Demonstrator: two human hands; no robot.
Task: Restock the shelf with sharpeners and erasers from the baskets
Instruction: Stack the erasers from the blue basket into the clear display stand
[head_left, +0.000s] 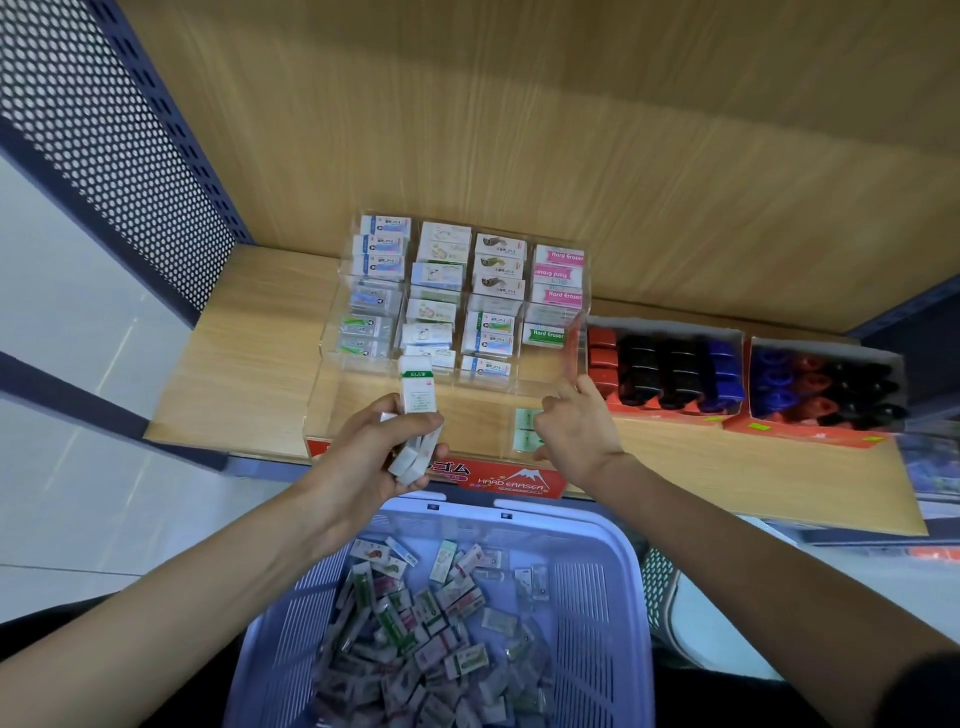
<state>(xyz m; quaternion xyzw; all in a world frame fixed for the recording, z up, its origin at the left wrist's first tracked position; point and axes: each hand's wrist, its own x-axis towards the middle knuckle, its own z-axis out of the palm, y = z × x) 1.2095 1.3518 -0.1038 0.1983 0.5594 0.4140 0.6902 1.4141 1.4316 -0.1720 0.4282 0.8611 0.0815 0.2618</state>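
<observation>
- Head view: the left hand (382, 449) grips a small bundle of wrapped erasers (415, 415). One green-labelled eraser stands upright above the fingers, at the front of the display case.
- The right hand (574, 431) reaches into the front right compartment of the clear display case (332, 332). Its index finger points up by the case's right wall and the other fingers curl toward two pale green erasers (525, 434) lying there. Whether it pinches them cannot be told.
- The case stands on a wooden shelf (239, 364). Its back rows are filled with boxed erasers, and its front row is mostly bare.
- Just right of the case, two red boxes (810, 434) on the shelf hold red, black and blue sharpeners (675, 371).
- Below the shelf edge, between the forearms, a lilac basket (597, 597) holds a loose heap of erasers (426, 639).
</observation>
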